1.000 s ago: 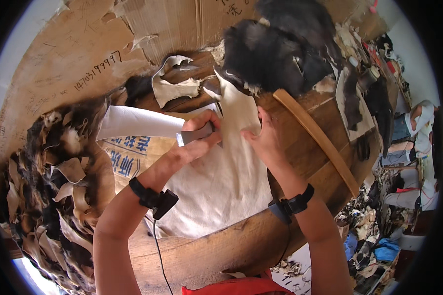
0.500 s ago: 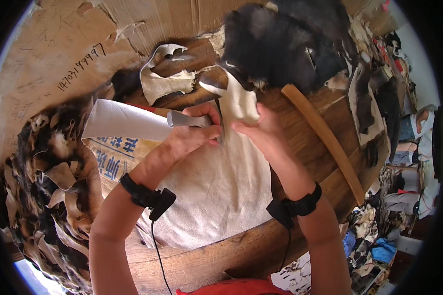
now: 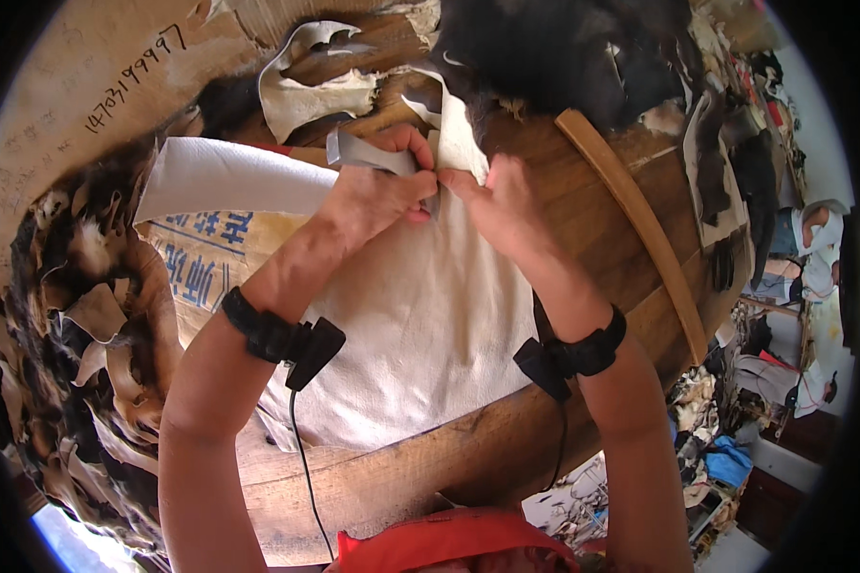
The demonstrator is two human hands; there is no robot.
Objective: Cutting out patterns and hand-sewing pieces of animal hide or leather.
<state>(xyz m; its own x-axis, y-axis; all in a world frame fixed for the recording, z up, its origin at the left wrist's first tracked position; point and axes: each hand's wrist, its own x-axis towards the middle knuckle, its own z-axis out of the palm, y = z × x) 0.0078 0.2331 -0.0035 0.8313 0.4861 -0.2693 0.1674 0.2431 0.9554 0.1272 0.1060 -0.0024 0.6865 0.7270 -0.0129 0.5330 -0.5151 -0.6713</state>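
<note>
A large pale hide (image 3: pixel 401 353) lies spread on the wooden surface, smooth side up, narrowing at its far end into a strip (image 3: pixel 457 129) with dark fur along its edge. My left hand (image 3: pixel 377 181) is closed around a knife with a flat grey metal handle (image 3: pixel 354 151); its thin tip points down onto the hide. Right beside it, my right hand (image 3: pixel 492 196) pinches the hide at the base of that strip, fingers curled. The two thumbs nearly meet. Where the blade touches the hide is partly hidden by my left fingers.
A curved wooden slat (image 3: pixel 635 234) lies to the right. Dark fur pelts (image 3: pixel 564 67) are at the back, beside a pale hide scrap (image 3: pixel 320 95). Fur offcuts (image 3: pixel 96 315) heap up on the left. A white rolled sheet (image 3: pixel 234 177) and a printed brown sack (image 3: pixel 201 258) lie left of the hide.
The whole view has shifted, so most things sit higher in the picture. My right hand has come closer to the left one, its fingers now more curled on the hide. The knife stays in my left hand.
</note>
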